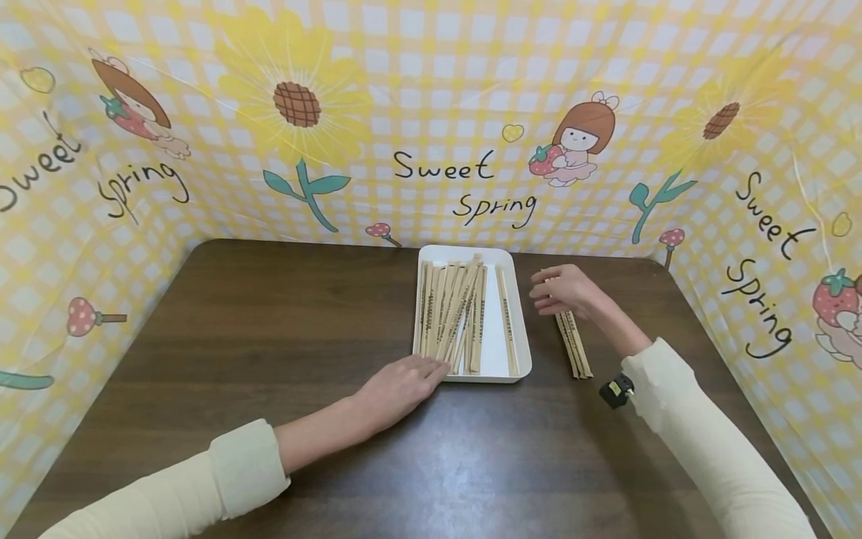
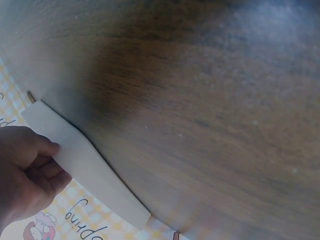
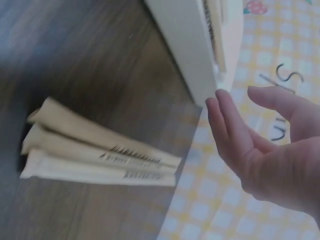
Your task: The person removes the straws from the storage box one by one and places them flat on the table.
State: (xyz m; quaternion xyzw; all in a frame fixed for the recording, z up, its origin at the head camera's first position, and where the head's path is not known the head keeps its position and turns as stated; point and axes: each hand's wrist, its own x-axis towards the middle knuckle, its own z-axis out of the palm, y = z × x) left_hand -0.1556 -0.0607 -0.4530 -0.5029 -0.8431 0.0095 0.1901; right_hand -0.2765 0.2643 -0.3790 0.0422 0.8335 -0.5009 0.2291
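Note:
A white rectangular tray [image 1: 497,367] holds many slim, brown paper-wrapped sticks [image 1: 438,307] with dark print; their contents are hidden. Most lie bunched on its left side, with a single stick [image 1: 508,322] along the right. At the near left corner, my left hand [image 1: 402,385] holds the rim, thumb against the tray wall [image 2: 95,165] in the left wrist view. Right of the tray, three similar sticks [image 3: 100,150] lie side by side on the table. My right hand [image 1: 566,290] hovers over their far end, fingers loosely extended and holding nothing.
The dark wood table [image 1: 289,322] is enclosed at the back and sides by a yellow checked cloth [image 1: 431,90] with printed flowers and figures. A small black device [image 1: 616,391] sits at the right wrist.

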